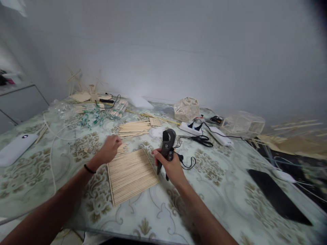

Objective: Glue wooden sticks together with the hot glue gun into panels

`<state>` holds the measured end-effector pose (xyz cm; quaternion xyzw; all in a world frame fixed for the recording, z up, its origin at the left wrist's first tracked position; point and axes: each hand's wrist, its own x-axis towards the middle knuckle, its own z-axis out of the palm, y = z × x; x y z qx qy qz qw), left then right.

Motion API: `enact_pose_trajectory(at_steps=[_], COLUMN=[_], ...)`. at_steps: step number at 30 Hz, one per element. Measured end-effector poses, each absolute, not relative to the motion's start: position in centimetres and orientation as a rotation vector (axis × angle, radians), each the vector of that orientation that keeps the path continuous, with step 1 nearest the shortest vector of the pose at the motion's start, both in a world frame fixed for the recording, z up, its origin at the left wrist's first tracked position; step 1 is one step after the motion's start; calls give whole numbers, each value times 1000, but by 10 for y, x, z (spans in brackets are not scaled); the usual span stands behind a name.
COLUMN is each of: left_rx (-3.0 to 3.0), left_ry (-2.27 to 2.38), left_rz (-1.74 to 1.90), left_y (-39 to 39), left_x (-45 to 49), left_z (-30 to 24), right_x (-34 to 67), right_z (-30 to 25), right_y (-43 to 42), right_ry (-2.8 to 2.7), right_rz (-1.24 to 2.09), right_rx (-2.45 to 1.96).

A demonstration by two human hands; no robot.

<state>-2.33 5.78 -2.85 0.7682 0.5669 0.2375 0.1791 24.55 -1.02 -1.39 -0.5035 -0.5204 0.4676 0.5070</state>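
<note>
My right hand [171,167] is wrapped round dark hand shears [168,144], their rounded end up and narrow parts pointing down. They are beside the right edge of a panel of thin wooden sticks [134,177], which lies flat on the table. Edge strips run along the panel's left and right sides. Over the panel's upper left corner is my left hand [110,149], fingers curled together; whatever they pinch, if anything, is too small to make out. Short loose sticks [124,148] lie just beside its fingertips. Beyond them is a pile of longer sticks [134,128].
Behind stand a stick-built polyhedron [187,108] and a power strip [190,129] with black plugs and cords [203,140]. Green scraps [95,117] and bundled sticks [119,109] lie back left. A white device [17,148] is at left, a black slab [278,195] at right.
</note>
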Motion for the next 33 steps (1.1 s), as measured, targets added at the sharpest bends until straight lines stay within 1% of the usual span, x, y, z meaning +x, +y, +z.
enact_pose_trajectory(at_steps=[3,5,8,13,16,19,22,27,33], left_rx=[2099,1787,1489,1409,1365,1250,1184,1206,1283], left_ry=[1295,947,798,730,716,724,729,738,817], left_rz=[683,719,630,574,513,538,572,559,621], left_y=[33,16,1,-1,1,3,4,3,3], left_x=[-4,8,20,20,18,19,21,23,25], left_z=[-19,-18,-22,-21,-16,-14,-18,-18,-17], right_x=[238,230,219,224,239,251,255,244,240], right_z=[-1,4,3,-10,-13,-12,-11,-13,-11], right_y=[-11,-9,-6,-1,3,7,7,2,0], right_ry=[-1275,-1315,-1315,-1168,-987,-858,-929,-1233,-1264], right_rz=[1095,1116,1095,1078,1055,1041,1117,1162,1152], right_rx=[-1232,-1186,-1101,-1067,-995,-947,-962,-1061,-1076])
